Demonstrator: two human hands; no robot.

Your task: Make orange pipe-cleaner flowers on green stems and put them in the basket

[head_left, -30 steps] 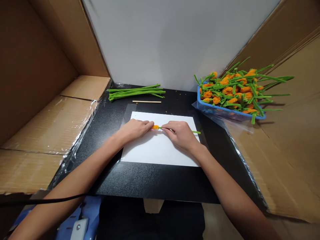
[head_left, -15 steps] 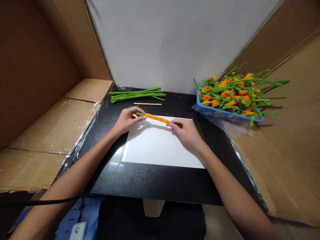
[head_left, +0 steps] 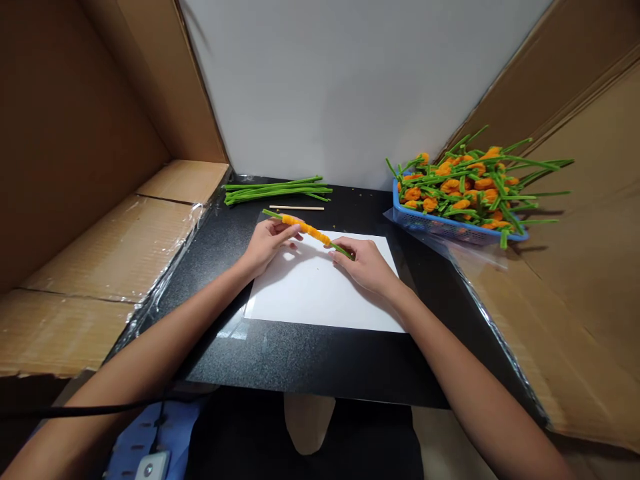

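Over the white sheet I hold a green pipe cleaner with an orange pipe cleaner coil wound around its middle. My left hand pinches the coil near its left end, and a short green end sticks out past it. The lower right green end lies between the fingers of my right hand, close to the coil. The piece slants down from left to right. Part of the coil is behind my left thumb.
A bundle of green pipe cleaners and a thin wooden stick lie at the back. A blue basket of orange and green pipe cleaner pieces stands at the right. Under my hands is a white sheet; cardboard walls flank the black table.
My right hand has moved from the coil's end to the green stem, which now shows on the right. My left hand has shifted from the green end onto the coil, and the piece tilts more.
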